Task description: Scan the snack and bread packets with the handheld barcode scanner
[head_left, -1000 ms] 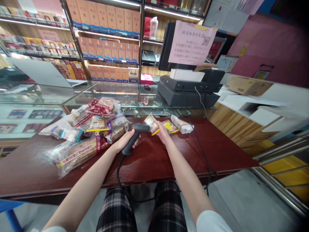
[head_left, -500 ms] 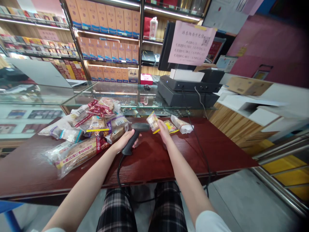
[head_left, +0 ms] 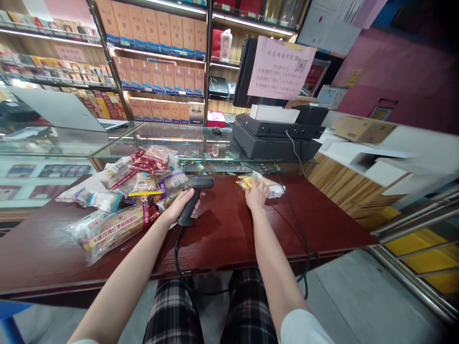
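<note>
— Pink paper sign (head_left: 280, 68) up top, what can we read?
— Lines of Chinese, and there go 200, 300 and 500, each followed by 元! The smaller print is too blurred to call.
— And lower down?
— The long bread bag (head_left: 114, 227), red characters across it: 玫瑰红枣核桃面包, that's rose, red date and walnut bread!

- My scanner (head_left: 202, 182): smooth matt black plastic
- The packet (head_left: 244, 182) under my fingers: glossy, crinkled plastic
- Bread bag (head_left: 114, 227): shiny clear plastic
- Counter (head_left: 229, 234): glossy dark-red wood
- Display case (head_left: 179, 134): smooth glass
- Sign (head_left: 279, 67): matt pink paper
- My trousers (head_left: 172, 310): checked cloth
</note>
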The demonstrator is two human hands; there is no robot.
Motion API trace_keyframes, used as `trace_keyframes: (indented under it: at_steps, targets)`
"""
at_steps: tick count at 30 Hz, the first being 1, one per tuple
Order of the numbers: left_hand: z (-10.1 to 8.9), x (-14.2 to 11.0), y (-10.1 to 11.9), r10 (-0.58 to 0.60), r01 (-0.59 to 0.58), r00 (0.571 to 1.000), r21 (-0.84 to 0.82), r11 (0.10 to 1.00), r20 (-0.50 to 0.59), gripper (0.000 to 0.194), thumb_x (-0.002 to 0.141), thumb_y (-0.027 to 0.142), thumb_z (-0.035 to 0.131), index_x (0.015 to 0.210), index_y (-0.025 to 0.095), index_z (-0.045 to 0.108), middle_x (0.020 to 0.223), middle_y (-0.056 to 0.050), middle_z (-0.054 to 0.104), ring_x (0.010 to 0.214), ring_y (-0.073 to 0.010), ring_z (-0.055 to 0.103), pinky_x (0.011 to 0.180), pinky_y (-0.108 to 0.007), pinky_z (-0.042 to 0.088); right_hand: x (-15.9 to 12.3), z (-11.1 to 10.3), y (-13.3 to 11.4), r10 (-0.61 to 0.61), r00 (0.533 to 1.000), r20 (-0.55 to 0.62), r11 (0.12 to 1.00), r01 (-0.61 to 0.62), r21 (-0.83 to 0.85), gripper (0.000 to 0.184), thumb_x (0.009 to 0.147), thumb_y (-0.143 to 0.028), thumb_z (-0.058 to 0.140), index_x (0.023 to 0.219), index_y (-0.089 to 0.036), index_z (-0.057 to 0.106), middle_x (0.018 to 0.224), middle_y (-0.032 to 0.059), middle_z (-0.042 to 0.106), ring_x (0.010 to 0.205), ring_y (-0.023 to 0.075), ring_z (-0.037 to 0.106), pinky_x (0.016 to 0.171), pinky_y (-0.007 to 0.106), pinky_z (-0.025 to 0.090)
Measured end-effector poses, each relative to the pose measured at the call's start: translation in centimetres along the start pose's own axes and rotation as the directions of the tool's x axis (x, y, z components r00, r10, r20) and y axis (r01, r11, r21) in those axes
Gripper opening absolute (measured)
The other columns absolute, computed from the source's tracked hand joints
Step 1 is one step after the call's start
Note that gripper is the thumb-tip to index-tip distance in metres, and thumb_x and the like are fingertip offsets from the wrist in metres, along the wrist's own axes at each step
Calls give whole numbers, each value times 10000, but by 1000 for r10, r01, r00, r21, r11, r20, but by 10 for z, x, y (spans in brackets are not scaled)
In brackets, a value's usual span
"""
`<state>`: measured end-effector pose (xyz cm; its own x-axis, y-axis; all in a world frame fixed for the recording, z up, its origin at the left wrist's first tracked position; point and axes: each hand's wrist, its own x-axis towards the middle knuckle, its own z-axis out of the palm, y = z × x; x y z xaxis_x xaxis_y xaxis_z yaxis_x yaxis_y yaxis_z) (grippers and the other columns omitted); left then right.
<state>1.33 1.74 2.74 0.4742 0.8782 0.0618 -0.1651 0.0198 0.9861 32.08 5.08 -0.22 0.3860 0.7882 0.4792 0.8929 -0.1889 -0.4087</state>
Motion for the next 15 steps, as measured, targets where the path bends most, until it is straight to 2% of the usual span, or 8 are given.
trace_keyframes:
  at_steps: [3, 6, 9, 15]
  targets:
    - [-5, -1, 4, 56, -57, 997, -17, 998, -54, 652, 861, 669, 525, 1138, 86, 616, 649, -17, 595, 498, -117, 543, 508, -238, 420, -3, 0, -3, -120, 992, -31, 993, 119, -22, 511, 855, -255, 566, 1364, -212, 567, 1456, 164, 434, 1361, 331, 339, 1146, 561, 158]
    - [-10, -4, 14, 132, -139, 986, -59, 989, -105, 661, 833, 695, 536, 1097, 96, 621, 626, -8, 580, 484, -116, 519, 511, -249, 436, -5, 3, -4, -201, 975, 94, 978, 206, -44, 369, 859, -215, 537, 1198, -254, 679, 1429, 115, 495, 1367, 298, 361, 1156, 617, 52]
    - [-16, -9, 27, 200, -217, 969, -113, 970, -146, 668, 806, 728, 529, 1046, 113, 630, 592, 3, 548, 468, -121, 494, 509, -269, 449, -6, 9, 0, -140, 981, 133, 985, 151, -79, 333, 840, -170, 521, 1092, -255, 722, 1479, 99, 463, 1408, 297, 326, 1136, 668, 26]
    - [-22, -20, 45, 231, -265, 936, -98, 959, -267, 690, 778, 766, 503, 1044, 146, 651, 562, 5, 536, 450, -133, 481, 504, -300, 458, -4, 14, 4, -63, 992, 110, 992, 75, -105, 358, 836, -179, 509, 1126, -222, 715, 1522, 128, 428, 1477, 340, 221, 1124, 696, 54]
